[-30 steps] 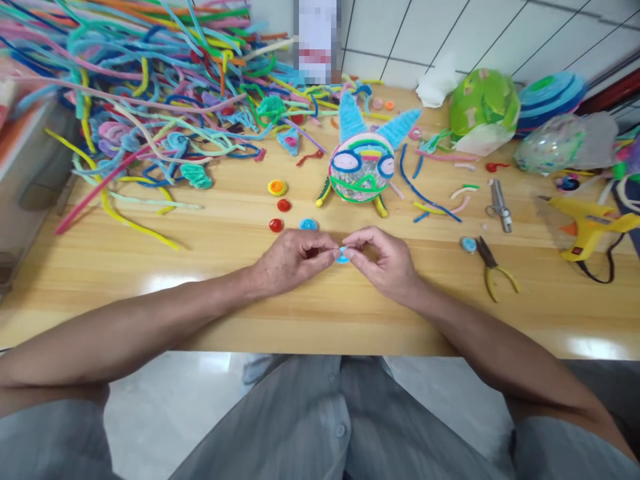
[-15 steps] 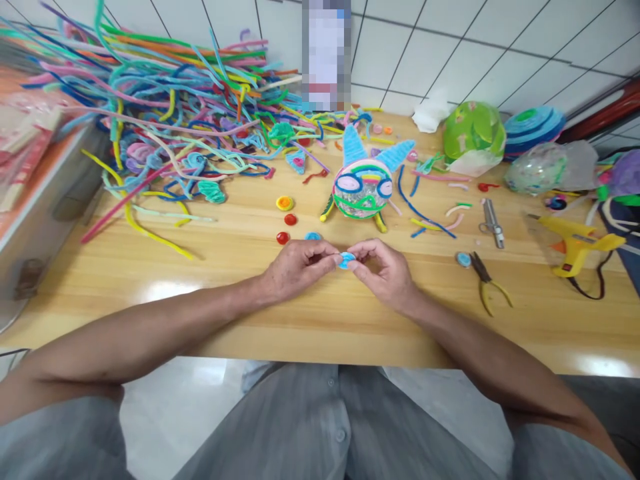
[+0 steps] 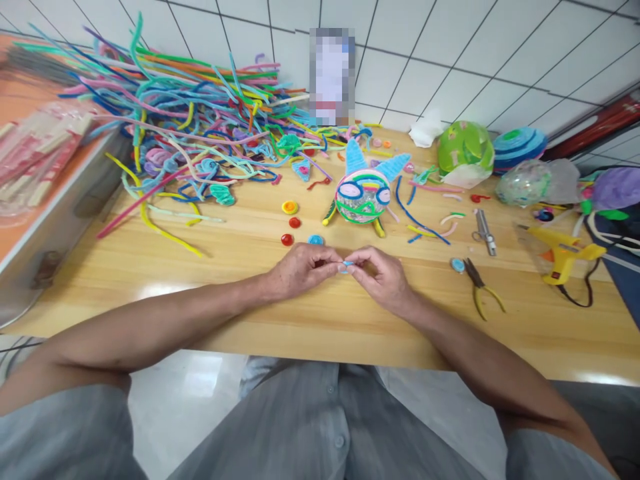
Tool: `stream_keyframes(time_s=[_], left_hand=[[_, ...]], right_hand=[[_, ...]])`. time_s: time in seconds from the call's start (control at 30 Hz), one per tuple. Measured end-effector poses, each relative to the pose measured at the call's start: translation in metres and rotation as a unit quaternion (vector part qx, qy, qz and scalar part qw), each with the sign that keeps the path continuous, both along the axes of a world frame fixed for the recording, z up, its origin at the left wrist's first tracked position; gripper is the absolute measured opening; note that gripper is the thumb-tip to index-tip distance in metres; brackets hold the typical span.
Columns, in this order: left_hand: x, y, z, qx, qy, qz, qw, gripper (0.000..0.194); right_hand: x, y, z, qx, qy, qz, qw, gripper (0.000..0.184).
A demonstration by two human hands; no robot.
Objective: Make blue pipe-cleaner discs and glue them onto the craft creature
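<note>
Between the fingertips of my left hand (image 3: 306,270) and my right hand (image 3: 379,275) is a small blue pipe-cleaner coil (image 3: 346,265), pinched from both sides and mostly covered by the fingers. Just beyond my left hand lies another blue coil (image 3: 315,240), with two red coils (image 3: 287,239) and a yellow-orange coil (image 3: 289,207) to its left. Past my hands stands a round figure (image 3: 361,199) with blue ears, ringed eyes, a green zigzag mouth and yellow-tipped legs.
A heap of colourful pipe cleaners (image 3: 200,127) covers the back left. To the right lie a blue-white coil (image 3: 457,265), pliers (image 3: 480,287), a utility knife (image 3: 485,233) and a yellow glue gun (image 3: 563,253). Behind them sit a green ball (image 3: 465,152) and a clear ball (image 3: 525,181).
The blue coil between my fingers has turned, showing less of its flat face. My fingertips are closer together. The whole view has tilted slightly.
</note>
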State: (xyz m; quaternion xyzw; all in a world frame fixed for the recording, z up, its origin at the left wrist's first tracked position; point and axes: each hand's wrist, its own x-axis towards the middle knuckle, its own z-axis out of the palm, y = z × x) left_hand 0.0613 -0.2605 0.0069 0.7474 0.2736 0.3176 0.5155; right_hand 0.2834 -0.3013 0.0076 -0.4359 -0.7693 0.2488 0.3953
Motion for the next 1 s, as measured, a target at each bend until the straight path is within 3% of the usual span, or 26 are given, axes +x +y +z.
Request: stream_keyframes(time_s=[0.17,0.33,0.5,0.67,0.77,0.9,1.0], left_hand=[[0.002,-0.002,0.003,0.019,-0.026,0.013,0.999,0.031],[0.004,-0.006,0.007,-0.011,-0.016,0.041,0.999,0.030],[0.002,-0.006,0.008,-0.064,-0.039,0.118,0.990,0.036],[-0.002,-0.002,0.009,-0.120,-0.105,0.192,0.968,0.049],[-0.003,0.000,0.011,-0.142,-0.108,0.187,0.966,0.055],[-0.003,0.002,0.013,-0.139,-0.110,0.184,0.967,0.057],[-0.004,0.000,0.013,-0.078,-0.101,0.172,0.977,0.051]], right_hand=[[0.000,0.000,0.004,0.017,-0.008,0.008,1.000,0.004],[0.002,0.000,0.006,0.005,-0.005,0.000,1.000,0.007],[0.008,0.008,0.007,-0.026,-0.021,-0.019,0.999,0.008],[0.012,0.013,0.008,0.024,-0.091,-0.043,0.995,0.012],[0.013,0.010,0.010,0.009,-0.057,-0.087,0.995,0.016],[0.017,0.011,0.015,-0.099,0.059,-0.128,0.985,0.032],[0.022,0.016,0.017,-0.110,0.074,-0.122,0.984,0.039]])
